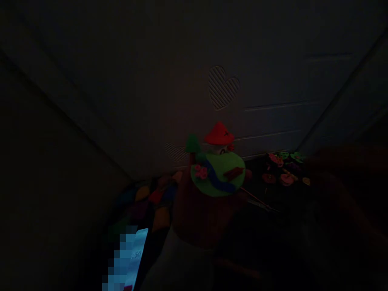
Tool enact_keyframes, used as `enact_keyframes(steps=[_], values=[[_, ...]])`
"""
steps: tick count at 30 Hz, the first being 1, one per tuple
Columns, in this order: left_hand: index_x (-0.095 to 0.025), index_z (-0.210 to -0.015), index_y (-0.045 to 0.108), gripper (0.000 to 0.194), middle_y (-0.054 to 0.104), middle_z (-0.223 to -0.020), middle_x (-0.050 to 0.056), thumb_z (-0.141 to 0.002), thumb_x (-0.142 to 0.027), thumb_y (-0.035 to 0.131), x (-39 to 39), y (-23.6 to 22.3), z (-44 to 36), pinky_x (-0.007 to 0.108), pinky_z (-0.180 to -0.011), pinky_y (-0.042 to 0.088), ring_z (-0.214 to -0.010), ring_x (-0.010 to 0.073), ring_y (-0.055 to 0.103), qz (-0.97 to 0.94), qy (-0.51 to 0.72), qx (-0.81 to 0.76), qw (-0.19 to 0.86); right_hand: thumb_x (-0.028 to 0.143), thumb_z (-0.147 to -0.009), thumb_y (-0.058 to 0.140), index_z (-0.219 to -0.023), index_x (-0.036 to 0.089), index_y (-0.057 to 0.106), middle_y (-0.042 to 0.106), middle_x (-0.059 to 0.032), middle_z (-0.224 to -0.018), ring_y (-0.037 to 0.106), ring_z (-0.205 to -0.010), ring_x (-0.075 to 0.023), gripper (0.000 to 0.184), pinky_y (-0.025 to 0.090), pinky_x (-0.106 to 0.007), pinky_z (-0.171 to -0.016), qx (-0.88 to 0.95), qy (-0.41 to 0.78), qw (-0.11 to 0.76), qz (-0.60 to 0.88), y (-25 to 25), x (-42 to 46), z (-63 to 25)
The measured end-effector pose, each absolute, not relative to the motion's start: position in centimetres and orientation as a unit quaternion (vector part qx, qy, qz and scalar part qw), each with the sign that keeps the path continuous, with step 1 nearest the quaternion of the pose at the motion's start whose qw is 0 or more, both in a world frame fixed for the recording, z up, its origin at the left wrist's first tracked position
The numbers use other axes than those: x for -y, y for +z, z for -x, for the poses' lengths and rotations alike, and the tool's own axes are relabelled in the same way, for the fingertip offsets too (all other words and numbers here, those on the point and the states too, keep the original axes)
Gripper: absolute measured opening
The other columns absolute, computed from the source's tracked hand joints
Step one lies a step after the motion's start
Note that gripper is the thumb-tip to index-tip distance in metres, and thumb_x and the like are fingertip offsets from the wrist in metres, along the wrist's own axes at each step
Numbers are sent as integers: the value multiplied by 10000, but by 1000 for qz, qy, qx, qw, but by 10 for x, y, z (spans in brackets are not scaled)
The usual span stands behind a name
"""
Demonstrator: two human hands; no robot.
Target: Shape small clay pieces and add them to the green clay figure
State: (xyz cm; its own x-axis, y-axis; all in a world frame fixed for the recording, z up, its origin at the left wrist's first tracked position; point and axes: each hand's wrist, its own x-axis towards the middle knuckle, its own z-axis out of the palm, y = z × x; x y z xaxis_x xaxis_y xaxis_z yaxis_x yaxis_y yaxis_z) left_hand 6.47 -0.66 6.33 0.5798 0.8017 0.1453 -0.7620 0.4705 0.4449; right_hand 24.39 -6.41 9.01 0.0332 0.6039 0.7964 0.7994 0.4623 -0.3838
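Note:
The picture is very dark. My left hand (200,220), below a pale sleeve (182,262), is closed around the underside of a small clay landscape model (222,190). Its rounded green base carries a blue winding river (216,178), pink flowers (200,171) and a brown bridge-like piece (235,173). Behind these stand a green-topped tree (192,143) and a little house with a red cone roof (220,134). At the right, a dim, smeared reddish-brown shape (348,194) may be my right hand or arm; no fingers can be made out.
Several coloured clay lumps (160,198) lie at the left. Small clay flowers and leaves (286,178) are at the right, near thin stick-like tools (257,198). A lit screen (136,258), partly pixelated, glows at lower left. Behind rises a pale panel with an embossed heart (222,89).

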Motion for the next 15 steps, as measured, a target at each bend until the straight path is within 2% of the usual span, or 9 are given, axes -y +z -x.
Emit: enact_keyframes(steps=[2, 3, 5, 6, 10, 15], values=[[-299, -863, 571, 272, 611, -915, -19, -822, -411, 326, 2, 63, -60, 272, -597, 476, -846, 193, 581, -246, 509, -38, 824, 234, -785, 471, -944, 264, 532, 536, -13, -831, 512, -710, -115, 173, 400, -252, -596, 681, -79, 500, 529, 76, 56, -252], [-296, -868, 560, 265, 613, -895, -19, -830, -388, 314, -1, 63, -57, 268, -586, 477, -830, 189, 584, -239, 520, -47, 819, 253, -781, 478, -924, 243, 543, 542, -13, -820, 514, -711, -116, 158, 405, -253, -599, 692, -72, 471, 543, 63, 49, -259], [-295, -893, 542, 270, 610, -895, -9, -833, -393, 297, -5, 63, -53, 286, -589, 484, -840, 205, 577, -240, 545, -58, 801, 303, -801, 434, -944, 201, 541, 555, -33, -900, 514, -832, -136, 205, 412, -280, -719, 713, -19, 372, 594, 31, 33, -277], [-301, -901, 536, 262, 608, -905, -9, -830, -394, 301, -6, 64, -52, 291, -587, 485, -859, 217, 571, -245, 554, -65, 793, 319, -813, 404, -975, 198, 532, 551, -34, -948, 502, -891, -136, 239, 395, -284, -785, 727, 21, 285, 624, 12, 25, -287], [-322, -924, 525, 207, 593, -949, -30, -823, -358, 348, -7, 66, -49, 284, -606, 484, -915, 224, 549, -264, 574, -79, 771, 309, -782, 451, -856, 174, 597, 585, -57, -865, 539, -805, -150, 212, 417, -282, -716, 731, 102, 148, 658, -53, 1, -310], [-300, -885, 543, 199, 607, -908, -20, -810, -370, 372, -7, 66, -50, 287, -601, 488, -879, 224, 567, -261, 566, -104, 775, 385, -795, 461, -863, 133, 558, 560, -45, -867, 524, -768, -112, 279, 434, -290, -704, 718, 165, 67, 673, -86, -15, -301]])
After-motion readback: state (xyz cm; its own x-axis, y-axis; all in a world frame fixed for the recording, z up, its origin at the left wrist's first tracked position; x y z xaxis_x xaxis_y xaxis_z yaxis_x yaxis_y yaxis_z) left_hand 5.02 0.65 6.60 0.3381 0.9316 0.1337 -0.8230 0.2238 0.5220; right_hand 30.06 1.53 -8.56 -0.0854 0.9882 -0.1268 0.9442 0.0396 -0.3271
